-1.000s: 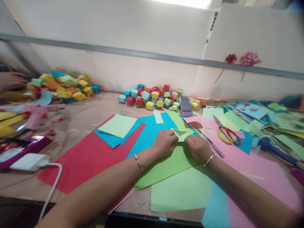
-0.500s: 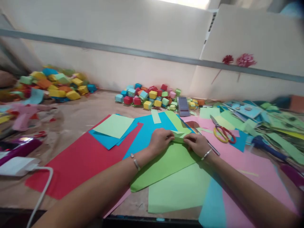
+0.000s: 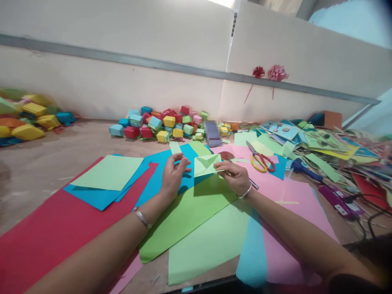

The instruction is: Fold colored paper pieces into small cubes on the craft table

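Two bare hands work above a bench (image 3: pixel 88 134) spread with coloured paper. The right hand (image 3: pixel 234 176) has its grip closed on the right edge of a folded paper (image 3: pixel 206 164), pale green with slanting creases. That piece is held over the far part of a green sheet (image 3: pixel 183 220) and the blue sheet (image 3: pixel 153 183) beside it. The left hand (image 3: pixel 174 173) has its grip released, fingers loosely curled, just left of the folded paper and apart from it.

Nearer, a pale green sheet (image 3: pixel 208 249) lies partly under the green one. To the left, a pale green square (image 3: pixel 108 172) rests on blue paper, with a red sheet (image 3: pixel 61 232) beneath. To the right, scissors (image 3: pixel 256 152) with yellow and red handles lie near the far end of a pink sheet (image 3: pixel 306 196).

At the far side, a pile of small coloured boxes (image 3: pixel 169 121) sits left of a phone (image 3: pixel 211 130); another pile of boxes (image 3: pixel 34 109) is at far left. Two paper flowers (image 3: pixel 277 73) show against the wall (image 3: pixel 137 90).
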Motion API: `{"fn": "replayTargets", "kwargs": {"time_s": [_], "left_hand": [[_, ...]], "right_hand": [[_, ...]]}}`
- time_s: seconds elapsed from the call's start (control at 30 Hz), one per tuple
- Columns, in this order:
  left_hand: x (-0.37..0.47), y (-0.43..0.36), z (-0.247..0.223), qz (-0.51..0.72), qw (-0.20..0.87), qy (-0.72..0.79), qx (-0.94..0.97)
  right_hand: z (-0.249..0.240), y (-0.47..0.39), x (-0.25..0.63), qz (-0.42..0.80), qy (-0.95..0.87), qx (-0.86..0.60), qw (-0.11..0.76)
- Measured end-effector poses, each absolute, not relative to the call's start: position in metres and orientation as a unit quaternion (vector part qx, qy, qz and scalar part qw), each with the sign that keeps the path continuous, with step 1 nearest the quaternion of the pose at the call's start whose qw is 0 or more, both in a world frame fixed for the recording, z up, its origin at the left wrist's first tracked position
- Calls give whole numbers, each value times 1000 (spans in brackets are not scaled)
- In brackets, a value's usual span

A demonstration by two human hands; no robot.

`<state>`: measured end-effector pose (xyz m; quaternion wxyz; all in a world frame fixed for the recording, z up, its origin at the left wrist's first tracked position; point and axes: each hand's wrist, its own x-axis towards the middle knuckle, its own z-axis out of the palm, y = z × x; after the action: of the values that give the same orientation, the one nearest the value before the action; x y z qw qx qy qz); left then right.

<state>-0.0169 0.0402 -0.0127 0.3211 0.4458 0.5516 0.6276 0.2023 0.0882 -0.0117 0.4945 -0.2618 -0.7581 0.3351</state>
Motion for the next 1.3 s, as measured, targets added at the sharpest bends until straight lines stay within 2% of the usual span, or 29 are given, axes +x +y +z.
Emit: {"fn": "replayTargets", "kwargs": {"time_s": [0.2, 0.4, 0.57, 0.77, 0.97, 1.1, 1.3], "left_hand": [[-9, 35, -5, 579, 506, 485, 416], [-4, 29, -3, 604, 521, 462, 388], [-5, 28, 1, 604, 536, 445, 386], [-5, 30, -7, 602, 478, 489, 412], [-2, 29, -11, 613, 375, 512, 471], [1, 26, -7, 588, 344, 508, 526], [5, 22, -5, 548, 282, 533, 580]], "right_hand": [[-9, 82, 203, 265, -825, -195, 460], [-8, 79, 201, 249, -847, -171, 437], [-7, 77, 199, 230, -843, -181, 452], [-4, 72, 197, 216, -844, -164, 463], [-5, 71, 193, 211, -801, -261, 496], [-11, 74, 193, 276, -784, -279, 481], [-17, 80, 197, 250, -840, -223, 427]]}}
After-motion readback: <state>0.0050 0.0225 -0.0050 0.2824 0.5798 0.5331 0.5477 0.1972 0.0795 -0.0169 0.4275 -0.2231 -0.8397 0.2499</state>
